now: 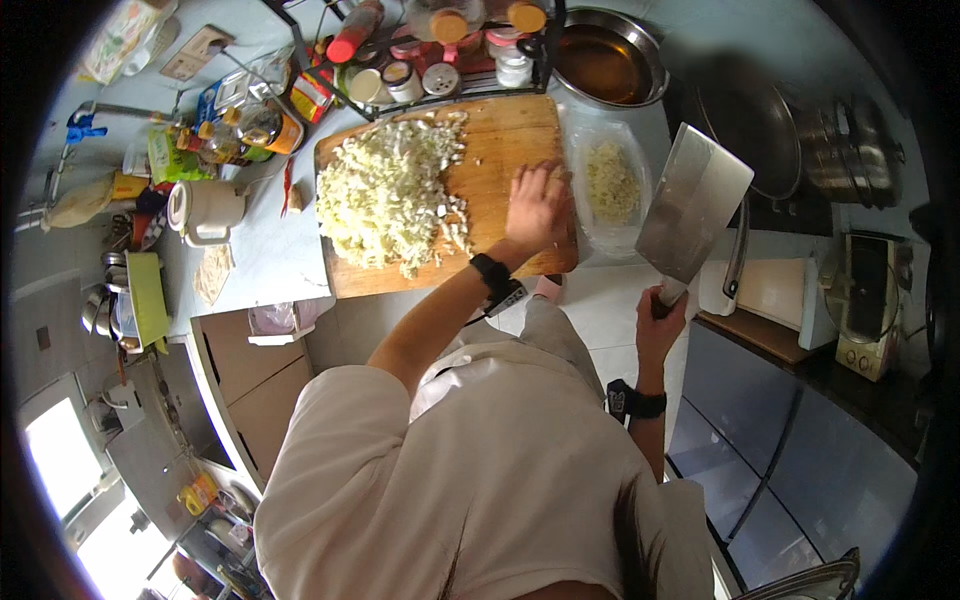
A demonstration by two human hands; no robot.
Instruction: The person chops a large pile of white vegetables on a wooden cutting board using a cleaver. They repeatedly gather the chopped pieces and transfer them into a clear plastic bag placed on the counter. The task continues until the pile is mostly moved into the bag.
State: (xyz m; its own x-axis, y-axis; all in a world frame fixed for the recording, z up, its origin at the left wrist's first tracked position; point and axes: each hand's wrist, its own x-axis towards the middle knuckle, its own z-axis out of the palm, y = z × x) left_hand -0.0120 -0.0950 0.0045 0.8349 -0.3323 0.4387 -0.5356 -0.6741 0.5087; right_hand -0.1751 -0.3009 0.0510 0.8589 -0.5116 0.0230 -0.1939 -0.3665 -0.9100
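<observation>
My right hand (660, 319) grips the handle of a cleaver (697, 195), its broad blade raised at the right, apart from the board. My left hand (534, 206) is over the right part of a wooden cutting board (510, 127), palm down near the board's edge. What lies under its fingers is hidden. Finely chopped pale green-white vegetable, probably cabbage (390, 195), is heaped across the left half of the board. Just right of the board sits a clear plastic container (583, 139) with pale minced bits (613, 180) in it.
Behind the board stands a black spice rack (561, 45) with jars. A steel bowl of brown liquid (607, 64) is at the back right, beside a frying pan (757, 142). Sauce bottles (266, 129), a white lidded jug (206, 210) and a red chili (286, 187) are to the left.
</observation>
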